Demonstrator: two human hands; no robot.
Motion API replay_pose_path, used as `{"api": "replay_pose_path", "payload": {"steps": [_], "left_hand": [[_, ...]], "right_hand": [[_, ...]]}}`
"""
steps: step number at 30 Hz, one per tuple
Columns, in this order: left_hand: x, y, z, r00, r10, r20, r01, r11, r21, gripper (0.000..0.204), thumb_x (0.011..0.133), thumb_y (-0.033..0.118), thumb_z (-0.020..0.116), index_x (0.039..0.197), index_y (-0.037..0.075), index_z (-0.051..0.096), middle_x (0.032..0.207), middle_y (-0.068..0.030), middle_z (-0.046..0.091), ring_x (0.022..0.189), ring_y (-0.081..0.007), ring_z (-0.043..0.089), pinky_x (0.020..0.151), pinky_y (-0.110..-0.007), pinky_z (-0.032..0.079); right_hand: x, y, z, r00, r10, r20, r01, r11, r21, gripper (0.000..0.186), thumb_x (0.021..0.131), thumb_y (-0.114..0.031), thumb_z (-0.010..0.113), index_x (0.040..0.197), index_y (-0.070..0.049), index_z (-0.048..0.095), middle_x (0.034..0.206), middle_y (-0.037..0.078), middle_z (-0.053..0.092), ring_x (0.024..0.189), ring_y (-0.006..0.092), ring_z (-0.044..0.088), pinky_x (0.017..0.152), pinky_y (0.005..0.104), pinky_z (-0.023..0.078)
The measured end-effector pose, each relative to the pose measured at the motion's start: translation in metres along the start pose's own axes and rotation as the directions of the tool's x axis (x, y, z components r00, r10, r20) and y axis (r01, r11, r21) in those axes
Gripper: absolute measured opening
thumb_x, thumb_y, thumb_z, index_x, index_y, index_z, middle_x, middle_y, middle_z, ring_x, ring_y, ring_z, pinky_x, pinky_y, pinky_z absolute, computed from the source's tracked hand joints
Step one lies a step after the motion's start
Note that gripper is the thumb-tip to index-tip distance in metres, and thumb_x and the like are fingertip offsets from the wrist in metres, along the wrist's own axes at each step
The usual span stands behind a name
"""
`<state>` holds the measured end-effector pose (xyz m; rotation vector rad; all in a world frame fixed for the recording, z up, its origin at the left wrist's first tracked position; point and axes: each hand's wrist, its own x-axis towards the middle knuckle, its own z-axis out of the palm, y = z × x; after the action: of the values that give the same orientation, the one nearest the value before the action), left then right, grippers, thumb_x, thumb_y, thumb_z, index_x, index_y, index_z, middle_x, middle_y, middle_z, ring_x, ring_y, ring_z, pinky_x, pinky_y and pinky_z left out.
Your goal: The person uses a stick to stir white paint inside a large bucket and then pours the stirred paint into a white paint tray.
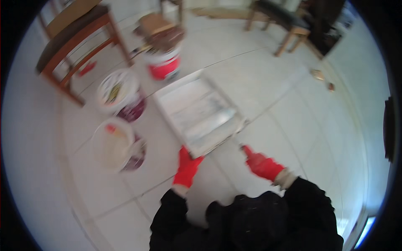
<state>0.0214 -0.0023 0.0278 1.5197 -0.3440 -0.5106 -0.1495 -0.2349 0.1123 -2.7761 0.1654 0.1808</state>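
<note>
My left hand (187,169), in a red glove, is closed on the near left corner of a white paint tray (182,100). Inside the tray, across its near part, lies a pale paint roller (215,124). Its thin frame bends round the tray's near right corner toward my right hand (263,164). That hand, also red-gloved, is wrapped round the roller's handle, of which only the dark tip shows. Grey smears mark the middle of the tray. Motion blur softens the finer detail.
To the left stand an uncovered bucket (109,146) of pale paint with a red-and-white object in it, and a lidded bucket (119,90). Behind them are a red-and-white bucket (163,65) topped with brown material, a wooden chair (79,42) and a dark-topped bench (281,17).
</note>
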Motion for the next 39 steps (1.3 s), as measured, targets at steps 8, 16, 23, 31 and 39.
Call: {"api": "replay_pose_path", "payload": {"steps": [8, 16, 23, 31, 39], "left_hand": [[0.012, -0.075, -0.026, 0.996, 0.089, -0.021, -0.089, 0.996, 0.020, 0.071, 0.067, 0.005, 0.072, 0.130, 0.001, 0.040, 0.119, -0.0150, 0.054, 0.108, -0.0266, 0.054, 0.092, -0.037, 0.044], [0.037, -0.115, -0.037, 0.977, 0.198, -0.074, -0.201, 0.979, -0.033, 0.079, 0.056, 0.007, 0.075, 0.128, 0.001, 0.044, 0.114, -0.0176, 0.056, 0.105, -0.0306, 0.055, 0.093, -0.040, 0.042], [0.071, -0.167, -0.059, 0.945, 0.281, -0.168, -0.168, 0.857, 0.488, 0.069, 0.064, 0.019, 0.074, 0.125, 0.001, 0.046, 0.116, -0.0208, 0.057, 0.109, -0.0365, 0.055, 0.092, -0.043, 0.044], [0.036, -0.099, -0.026, 0.953, 0.301, -0.024, -0.282, 0.916, 0.286, 0.074, 0.060, 0.019, 0.077, 0.125, 0.000, 0.046, 0.117, -0.0199, 0.057, 0.110, -0.0350, 0.055, 0.093, -0.042, 0.044], [0.019, -0.073, -0.030, 0.975, 0.202, -0.096, -0.182, 0.966, 0.184, 0.078, 0.055, 0.011, 0.077, 0.125, -0.001, 0.046, 0.116, -0.0187, 0.057, 0.109, -0.0319, 0.055, 0.092, -0.040, 0.043]], "right_hand": [[0.105, -0.039, 0.045, 0.992, 0.126, 0.012, -0.125, 0.960, 0.250, 0.055, 0.086, -0.019, 0.043, 0.133, 0.006, 0.033, 0.103, 0.027, 0.060, 0.091, 0.0391, 0.060, 0.079, 0.0461, 0.048], [-0.002, -0.085, -0.077, 0.834, 0.325, 0.446, -0.503, 0.781, 0.370, 0.062, 0.083, -0.017, 0.041, 0.143, -0.008, 0.025, 0.101, 0.023, 0.061, 0.071, 0.0324, 0.064, 0.060, 0.0430, 0.051], [0.004, -0.049, -0.040, 0.889, 0.258, 0.378, -0.368, 0.893, 0.258, 0.064, 0.083, -0.017, 0.037, 0.145, -0.018, 0.022, 0.100, 0.019, 0.061, 0.066, 0.0294, 0.064, 0.057, 0.0404, 0.051], [0.093, -0.046, -0.011, 0.968, 0.204, 0.146, -0.228, 0.959, 0.169, 0.060, 0.088, -0.020, 0.037, 0.145, -0.014, 0.023, 0.104, 0.024, 0.060, 0.088, 0.0389, 0.062, 0.072, 0.0464, 0.049], [-0.005, -0.048, -0.020, 0.960, 0.165, 0.225, -0.228, 0.928, 0.294, 0.052, 0.090, -0.020, 0.043, 0.138, -0.003, 0.030, 0.084, 0.021, 0.061, 0.079, 0.0367, 0.059, 0.067, 0.0475, 0.044]]}}
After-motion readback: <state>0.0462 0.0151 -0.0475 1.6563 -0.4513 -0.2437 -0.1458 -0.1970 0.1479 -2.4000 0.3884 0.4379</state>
